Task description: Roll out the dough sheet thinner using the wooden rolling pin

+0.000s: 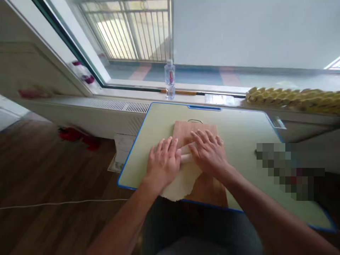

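Note:
A sheet of pale dough (179,184) lies on a wooden cutting board (209,191), its ragged near edge hanging over the board's front left. Across the dough runs a pale rolling pin (187,158), visible only between my hands. My left hand (164,159) rests palm down over the pin's left end, fingers stretched forward. Over the right end lies my right hand (208,150), flat with its fingers a little apart. Both hands cover the pin's ends, and neither wraps round it. A metal handle (195,120) sticks out at the board's far edge.
The board lies on a light green table with a blue rim (239,124). Behind it, a clear bottle (170,79) stands on the windowsill near a yellow braided thing (289,99). A blurred-out object (289,170) lies at the right. A white cable (66,203) crosses the floor.

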Demonstrator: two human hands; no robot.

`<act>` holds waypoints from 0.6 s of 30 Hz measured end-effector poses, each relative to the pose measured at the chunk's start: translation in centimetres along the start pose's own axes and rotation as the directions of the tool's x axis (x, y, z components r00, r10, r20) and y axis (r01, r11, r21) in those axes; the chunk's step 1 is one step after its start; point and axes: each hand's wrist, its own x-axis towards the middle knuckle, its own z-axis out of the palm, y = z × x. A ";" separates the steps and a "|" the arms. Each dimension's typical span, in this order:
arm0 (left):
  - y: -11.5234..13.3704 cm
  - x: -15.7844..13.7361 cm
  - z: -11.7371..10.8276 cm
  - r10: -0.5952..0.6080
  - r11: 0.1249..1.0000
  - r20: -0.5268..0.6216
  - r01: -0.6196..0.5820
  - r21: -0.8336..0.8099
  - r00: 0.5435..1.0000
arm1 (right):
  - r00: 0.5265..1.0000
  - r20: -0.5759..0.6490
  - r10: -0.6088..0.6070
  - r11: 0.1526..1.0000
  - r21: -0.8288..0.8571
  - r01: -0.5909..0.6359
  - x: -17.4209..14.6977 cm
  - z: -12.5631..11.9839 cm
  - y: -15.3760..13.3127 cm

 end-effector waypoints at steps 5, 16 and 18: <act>-0.3 0.9 0.0 -0.008 1.000 0.008 0.008 -0.009 1.000 | 0.999 0.041 0.004 1.000 -0.010 -0.003 0.9 -0.1 0.2; -0.5 2.1 -0.1 -0.019 0.999 0.035 0.020 -0.027 0.999 | 0.994 0.112 0.000 1.000 -0.031 0.004 3.1 -0.2 0.1; 0.0 0.7 -0.2 -0.007 0.999 0.014 0.007 -0.035 1.000 | 0.996 0.085 0.010 0.999 -0.046 -0.006 1.6 -0.2 0.1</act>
